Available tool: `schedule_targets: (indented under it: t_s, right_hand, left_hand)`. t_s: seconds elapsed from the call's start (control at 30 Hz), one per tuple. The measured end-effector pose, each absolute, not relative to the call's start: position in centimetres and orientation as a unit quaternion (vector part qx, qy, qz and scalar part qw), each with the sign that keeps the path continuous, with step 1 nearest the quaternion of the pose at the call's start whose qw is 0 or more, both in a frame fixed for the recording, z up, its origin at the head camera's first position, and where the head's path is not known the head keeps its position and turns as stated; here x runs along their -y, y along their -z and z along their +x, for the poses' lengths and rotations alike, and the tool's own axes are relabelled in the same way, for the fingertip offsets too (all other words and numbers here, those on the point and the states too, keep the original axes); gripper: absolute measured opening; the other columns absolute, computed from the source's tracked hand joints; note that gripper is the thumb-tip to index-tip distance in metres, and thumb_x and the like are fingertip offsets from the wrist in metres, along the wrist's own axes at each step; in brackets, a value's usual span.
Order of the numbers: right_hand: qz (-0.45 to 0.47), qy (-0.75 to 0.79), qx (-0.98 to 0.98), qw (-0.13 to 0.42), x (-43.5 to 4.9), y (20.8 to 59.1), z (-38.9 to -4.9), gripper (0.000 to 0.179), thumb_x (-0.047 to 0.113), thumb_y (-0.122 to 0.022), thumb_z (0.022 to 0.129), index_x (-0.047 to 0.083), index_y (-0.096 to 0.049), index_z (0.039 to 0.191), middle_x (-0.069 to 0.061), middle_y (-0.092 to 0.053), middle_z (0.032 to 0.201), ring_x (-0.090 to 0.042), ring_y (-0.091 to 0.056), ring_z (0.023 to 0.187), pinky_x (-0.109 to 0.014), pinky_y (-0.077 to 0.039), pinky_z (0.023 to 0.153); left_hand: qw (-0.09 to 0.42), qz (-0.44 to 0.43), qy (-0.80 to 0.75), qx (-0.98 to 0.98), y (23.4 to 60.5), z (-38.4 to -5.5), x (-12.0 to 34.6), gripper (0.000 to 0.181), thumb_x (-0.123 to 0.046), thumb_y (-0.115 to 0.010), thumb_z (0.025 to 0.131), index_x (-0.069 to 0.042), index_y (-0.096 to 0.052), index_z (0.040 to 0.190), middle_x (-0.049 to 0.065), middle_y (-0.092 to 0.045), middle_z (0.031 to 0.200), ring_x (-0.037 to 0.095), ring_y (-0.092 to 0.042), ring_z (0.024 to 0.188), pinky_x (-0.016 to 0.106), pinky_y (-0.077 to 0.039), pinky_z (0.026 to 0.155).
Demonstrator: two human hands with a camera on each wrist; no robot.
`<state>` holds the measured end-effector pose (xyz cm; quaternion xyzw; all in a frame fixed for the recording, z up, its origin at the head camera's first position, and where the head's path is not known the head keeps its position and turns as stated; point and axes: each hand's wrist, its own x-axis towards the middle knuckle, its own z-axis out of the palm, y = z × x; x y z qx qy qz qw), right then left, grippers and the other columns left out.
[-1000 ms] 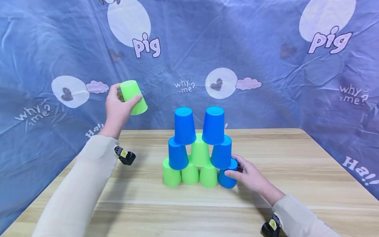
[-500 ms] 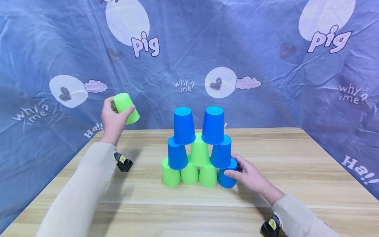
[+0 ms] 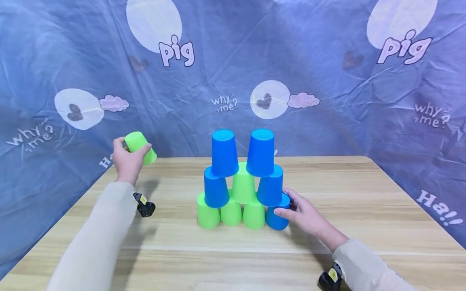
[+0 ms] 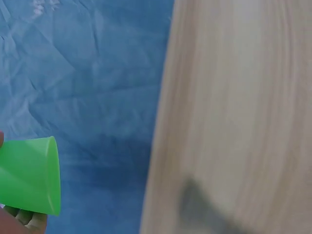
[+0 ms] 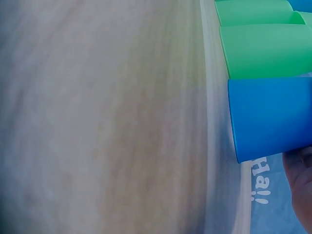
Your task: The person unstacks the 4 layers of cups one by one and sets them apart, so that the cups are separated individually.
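Note:
My left hand [image 3: 127,163] grips a green plastic cup [image 3: 139,146] up in the air at the left, tilted with its mouth down and to the right. In the left wrist view the same cup [image 4: 27,173] has fingers along its side. My right hand [image 3: 306,214] holds the blue cup [image 3: 276,220] at the right end of a pyramid's bottom row, thumb in front and fingers around the far side. Beside that blue cup stand three green cups [image 3: 253,214]. Above them sit a blue cup [image 3: 216,188], a green cup [image 3: 244,184] and another blue cup [image 3: 270,186]. Two blue cups [image 3: 260,153] top the stack, apart.
The upside-down cups stand on a light wooden table [image 3: 174,262]. A blue printed cloth [image 3: 320,48] hangs behind the table and along its sides. Small black cameras [image 3: 145,205] are strapped to both wrists.
My left hand, still gripping the green cup, has come down and to the left, away from the pyramid. The right hand stays on the blue cup, and the stack looks unchanged.

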<state>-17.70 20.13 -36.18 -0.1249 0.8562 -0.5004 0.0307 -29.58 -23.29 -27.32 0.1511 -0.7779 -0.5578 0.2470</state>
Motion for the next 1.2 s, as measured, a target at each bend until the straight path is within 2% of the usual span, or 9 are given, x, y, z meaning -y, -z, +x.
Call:
schedule_targets:
  t_s: [0.33,0.57,0.77,0.93,1.2]
  right_hand:
    - [-0.113,0.499,-0.858,0.033,-20.0,36.2,-17.8,0.066,0.034,-0.062,0.088,0.007,-0.033,0.140,-0.021,-0.045,0.136,-0.041,-0.043,0.125,-0.056,-0.039,0.099]
    - [-0.112,0.499,-0.859,0.034,-20.0,36.1,-17.8,0.065,0.034,-0.061,0.089,0.007,-0.033,0.140,-0.020,-0.044,0.137,-0.041,-0.042,0.125,-0.056,-0.039,0.099]
    - [-0.117,0.497,-0.859,0.031,-20.0,36.2,-17.8,0.064,0.033,-0.061,0.089,0.007,-0.033,0.140,-0.021,-0.045,0.136,-0.041,-0.043,0.125,-0.056,-0.040,0.099]
    - [-0.117,0.498,-0.859,0.032,-19.9,35.9,-17.7,0.064,0.033,-0.060,0.089,0.007,-0.032,0.141,-0.021,-0.044,0.137,-0.041,-0.042,0.125,-0.056,-0.040,0.099]
    - [-0.116,0.496,-0.860,0.032,-20.0,36.0,-17.7,0.063,0.033,-0.060,0.089,0.006,-0.033,0.140,-0.021,-0.044,0.137,-0.041,-0.042,0.125,-0.056,-0.040,0.099]
  left_hand:
    - [0.213,0.206,0.568,0.768,30.1,-29.5,24.3,0.075,-0.016,-0.070,0.080,-0.013,-0.025,0.139,0.012,-0.040,0.141,0.025,-0.041,0.126,0.037,-0.039,0.104]
    - [0.192,0.214,0.562,0.776,31.9,-29.5,24.4,0.073,-0.009,-0.067,0.082,-0.013,-0.023,0.140,0.014,-0.035,0.144,0.031,-0.036,0.130,0.044,-0.035,0.107]
    - [0.160,0.225,0.554,0.785,33.3,-29.4,24.6,0.075,-0.009,-0.066,0.083,-0.013,-0.019,0.142,0.018,-0.032,0.146,0.036,-0.032,0.132,0.050,-0.029,0.109]
    - [0.160,0.221,0.541,0.796,34.1,-29.1,24.7,0.072,-0.009,-0.065,0.083,-0.007,-0.022,0.141,0.021,-0.033,0.144,0.039,-0.032,0.131,0.051,-0.029,0.109]
    - [0.152,0.223,0.522,0.809,34.7,-28.7,25.1,0.072,-0.009,-0.065,0.083,-0.005,-0.023,0.141,0.023,-0.033,0.144,0.041,-0.031,0.131,0.053,-0.027,0.109]
